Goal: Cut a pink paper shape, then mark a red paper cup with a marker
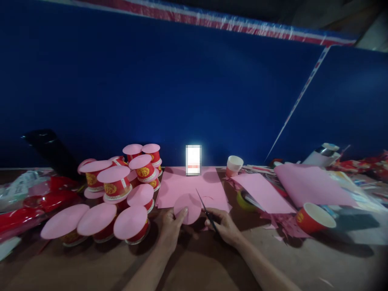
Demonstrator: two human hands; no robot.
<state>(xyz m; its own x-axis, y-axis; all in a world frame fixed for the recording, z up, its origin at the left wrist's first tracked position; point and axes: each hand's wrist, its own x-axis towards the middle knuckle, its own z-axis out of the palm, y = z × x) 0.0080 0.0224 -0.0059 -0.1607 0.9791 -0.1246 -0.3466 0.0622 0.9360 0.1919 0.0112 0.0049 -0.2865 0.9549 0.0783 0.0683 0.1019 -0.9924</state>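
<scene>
Above a brown tabletop point(91, 268), scissors point(209, 215) point toward a blue wall point(182, 81).

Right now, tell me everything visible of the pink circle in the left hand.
The pink circle is plain, thin and flat, and looks like paper. The left hand pinches its lower left, thumb on top. In view it overlaps the near edge of the pink sheets, beside the scissors; blade contact is unclear.

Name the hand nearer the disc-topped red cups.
Left. The left hand, holding a pink disc, is right of the cups; the right hand, gripping scissors, is farther right, beyond the disc.
</scene>
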